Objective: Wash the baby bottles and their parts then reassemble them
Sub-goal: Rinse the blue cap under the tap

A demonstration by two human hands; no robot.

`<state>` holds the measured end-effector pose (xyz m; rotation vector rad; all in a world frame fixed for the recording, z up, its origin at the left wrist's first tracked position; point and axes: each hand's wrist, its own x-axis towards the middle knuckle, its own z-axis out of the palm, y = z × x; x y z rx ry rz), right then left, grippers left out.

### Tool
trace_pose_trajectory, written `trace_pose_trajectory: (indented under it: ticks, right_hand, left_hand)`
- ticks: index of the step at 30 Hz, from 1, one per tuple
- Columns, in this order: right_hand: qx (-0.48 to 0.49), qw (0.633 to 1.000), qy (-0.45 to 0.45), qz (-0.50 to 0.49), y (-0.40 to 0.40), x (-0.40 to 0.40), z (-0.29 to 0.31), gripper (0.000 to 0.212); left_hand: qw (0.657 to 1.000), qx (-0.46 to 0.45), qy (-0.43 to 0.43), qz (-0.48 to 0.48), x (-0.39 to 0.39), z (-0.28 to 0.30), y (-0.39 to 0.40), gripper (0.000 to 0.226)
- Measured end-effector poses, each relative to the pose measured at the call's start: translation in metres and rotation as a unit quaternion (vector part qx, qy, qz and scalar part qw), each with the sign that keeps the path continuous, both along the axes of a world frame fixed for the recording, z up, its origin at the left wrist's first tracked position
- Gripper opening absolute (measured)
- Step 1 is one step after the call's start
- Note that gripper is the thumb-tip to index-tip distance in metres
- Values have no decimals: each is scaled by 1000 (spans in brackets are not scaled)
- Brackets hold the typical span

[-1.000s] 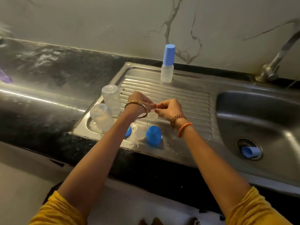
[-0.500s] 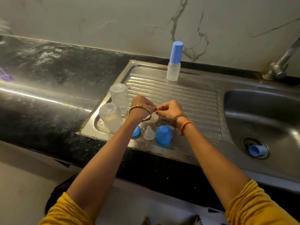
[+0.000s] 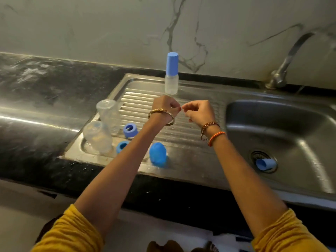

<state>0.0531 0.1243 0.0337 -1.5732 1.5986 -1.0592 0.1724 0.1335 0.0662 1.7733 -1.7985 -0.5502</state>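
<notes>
My left hand (image 3: 166, 109) and my right hand (image 3: 198, 111) hover above the ribbed steel drainboard (image 3: 183, 135), fingers curled, their fingertips almost meeting. Nothing shows between the fingertips. Two clear bottles (image 3: 109, 115) (image 3: 98, 137) stand upside down at the drainboard's left end. Next to them lie a blue collar ring (image 3: 130, 130) and a second blue ring (image 3: 121, 146), partly behind my left forearm. A blue domed cap (image 3: 157, 157) sits near the front edge. One assembled bottle with a blue cap (image 3: 171, 75) stands upright at the back.
The sink basin (image 3: 283, 128) lies to the right, with a blue cap (image 3: 265, 164) lying on its drain. A tap (image 3: 285, 68) rises at the back right. Dark wet countertop (image 3: 41, 99) stretches left. A marble wall backs everything.
Both hands have lifted off the drainboard and moved back from the parts. The blue ring that my left hand covered now shows. The clear teat under the hands is no longer visible.
</notes>
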Motion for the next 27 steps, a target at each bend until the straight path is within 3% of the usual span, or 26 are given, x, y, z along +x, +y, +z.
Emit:
trace_pose_trajectory:
  ticks: [5,9,13,18,24,27]
  right_hand:
    - [3,996,29,-87,7,-106,-2,25]
    - [86,986,61,-128,15,-197,-32,23]
    - [192,961,191,-63,18,-270,-80,21]
    - [257,898,351,63,15,-319,-124,47]
    - [212,809,499,227,5,-336,-157,53]
    - [172,788,536,248,-1,-340,-168,47]
  left_hand:
    - [993,23,71,-89,-98,-7,1,22]
    - [984,86,87,-128,-179,-35,6,23]
    - [972,170,74,-141,-248,-70,9,25]
    - [959,243,69,-128,-297,-100,3,26]
    - [957,264,63,-100,-325,-120,-11,25]
    - [958,271,61,-73,-333,-126,-20,24]
